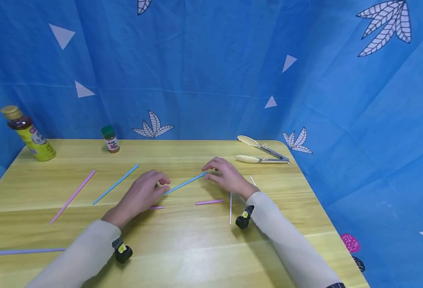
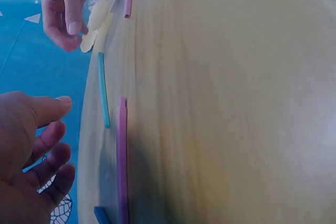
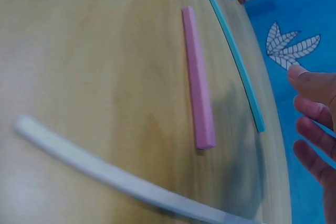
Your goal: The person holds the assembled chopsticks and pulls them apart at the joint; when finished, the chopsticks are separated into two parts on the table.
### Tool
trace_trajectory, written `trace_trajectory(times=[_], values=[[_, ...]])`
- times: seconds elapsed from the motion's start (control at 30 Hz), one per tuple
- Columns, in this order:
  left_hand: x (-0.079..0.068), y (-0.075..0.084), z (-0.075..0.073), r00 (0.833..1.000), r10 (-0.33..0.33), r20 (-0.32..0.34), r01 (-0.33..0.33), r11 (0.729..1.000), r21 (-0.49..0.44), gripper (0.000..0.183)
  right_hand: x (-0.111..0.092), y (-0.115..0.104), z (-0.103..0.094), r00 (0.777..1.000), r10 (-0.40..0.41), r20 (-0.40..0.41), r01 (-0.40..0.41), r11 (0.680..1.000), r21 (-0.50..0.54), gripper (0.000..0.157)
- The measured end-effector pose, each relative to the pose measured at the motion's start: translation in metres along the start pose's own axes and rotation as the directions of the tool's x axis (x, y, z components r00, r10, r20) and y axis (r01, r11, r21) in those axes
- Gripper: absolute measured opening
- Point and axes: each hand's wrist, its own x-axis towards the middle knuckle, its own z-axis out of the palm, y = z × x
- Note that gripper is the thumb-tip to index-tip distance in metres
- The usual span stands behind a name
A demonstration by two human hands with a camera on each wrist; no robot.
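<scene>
A thin blue stick [image 1: 185, 183] lies slantwise on the table between my hands. My left hand [image 1: 144, 193] hovers by its left end with fingers loosely bent and nothing held; the left wrist view shows this hand [image 2: 31, 150] apart from the sticks. Near the other end is my right hand [image 1: 227, 176], also holding nothing, its fingers [image 3: 315, 90] relaxed in the right wrist view. A short pink stick [image 1: 209, 202] lies below the gap between the hands. Another pink stick [image 1: 156, 207] is partly hidden by my left hand. Beside my right wrist lies a whitish stick [image 1: 231, 208].
To the left are a long pink stick [image 1: 73, 197], a second blue stick [image 1: 115, 184] and a purple stick [image 1: 22, 252]. A sauce bottle [image 1: 35, 138], a green-capped spice jar [image 1: 111, 140] and tongs [image 1: 263, 156] stand or lie along the back edge, before a blue curtain [image 1: 211, 72].
</scene>
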Motion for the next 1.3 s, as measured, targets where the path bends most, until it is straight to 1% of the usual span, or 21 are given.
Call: trace_trajectory(times=[0.1, 0.23, 0.37, 0.5, 0.67, 0.73, 0.87, 1.0, 1.13, 1.3], values=[[0.008, 0.002, 0.006, 1.0, -0.016, 0.011, 0.016, 1.0, -0.018, 0.017, 0.008, 0.005, 0.0, 1.0, 0.017, 0.016, -0.017, 1.0, 0.004, 0.025], [0.017, 0.004, 0.013, 0.998, -0.031, 0.046, 0.032, 0.999, -0.039, 0.021, 0.015, 0.01, 0.0, 0.999, 0.029, 0.043, -0.028, 0.999, -0.018, 0.029], [0.021, 0.004, 0.018, 0.996, -0.045, 0.081, 0.049, 0.998, -0.045, 0.021, 0.021, 0.013, 0.003, 0.995, 0.014, 0.099, -0.009, 0.999, -0.047, 0.031], [0.023, 0.004, 0.022, 0.992, -0.069, 0.108, 0.073, 0.997, -0.037, 0.018, 0.024, 0.016, 0.01, 0.991, -0.006, 0.134, 0.015, 0.998, -0.064, 0.027], [0.025, 0.004, 0.026, 0.981, -0.096, 0.171, 0.103, 0.994, -0.028, 0.011, 0.023, 0.016, 0.015, 0.987, 0.024, 0.161, -0.016, 0.999, -0.048, 0.018], [0.025, 0.004, 0.027, 0.978, -0.104, 0.182, 0.109, 0.994, -0.023, 0.01, 0.023, 0.016, 0.017, 0.987, 0.026, 0.16, -0.019, 0.999, -0.049, 0.014], [0.024, 0.005, 0.026, 0.982, -0.086, 0.166, 0.09, 0.996, -0.02, 0.01, 0.022, 0.017, 0.019, 0.99, 0.017, 0.142, -0.01, 0.999, -0.054, 0.008], [0.023, 0.005, 0.025, 0.989, -0.073, 0.131, 0.078, 0.997, -0.03, 0.011, 0.02, 0.015, 0.018, 0.992, 0.009, 0.127, -0.002, 0.999, -0.054, 0.009], [0.02, 0.003, 0.022, 0.992, -0.08, 0.093, 0.084, 0.995, -0.046, 0.013, 0.016, 0.009, 0.016, 0.993, 0.012, 0.118, -0.007, 0.999, -0.041, 0.009], [0.015, 0.001, 0.016, 0.996, -0.072, 0.05, 0.076, 0.994, -0.084, 0.013, 0.007, -0.004, 0.015, 0.994, 0.011, 0.113, -0.008, 1.0, -0.023, 0.009]])
